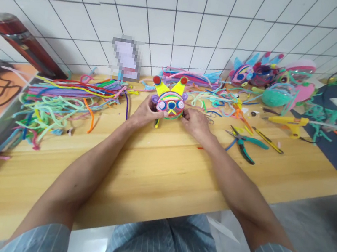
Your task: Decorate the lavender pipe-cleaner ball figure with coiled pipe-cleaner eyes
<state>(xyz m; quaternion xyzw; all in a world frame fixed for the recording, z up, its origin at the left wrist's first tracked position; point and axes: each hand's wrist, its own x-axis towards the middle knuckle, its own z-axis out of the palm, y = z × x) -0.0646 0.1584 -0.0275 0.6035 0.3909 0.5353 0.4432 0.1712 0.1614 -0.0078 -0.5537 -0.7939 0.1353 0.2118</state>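
A colourful pipe-cleaner craft figure (pixel 171 101) is held upright over the middle of the wooden table (pixel 155 170). It has two yellow ears with red tips, round pinkish eyes, a blue nose and purple knobs at the sides. My left hand (pixel 146 113) grips its left side, with the thumb across the lower front. At its lower right edge, my right hand (pixel 195 122) has its fingers closed together; what they pinch, if anything, is hidden. A short yellow and black piece (pixel 156 123) hangs below the figure near my left thumb.
Pipe cleaners (pixel 75 90) lie heaped at left, with more along the wall. Teal-handled pliers (pixel 245 146), a utility knife (pixel 267 140) and a yellow glue gun (pixel 287 124) lie at right. Finished-looking figures (pixel 243 75) stand behind them. A red-brown flask (pixel 24 45) leans far left.
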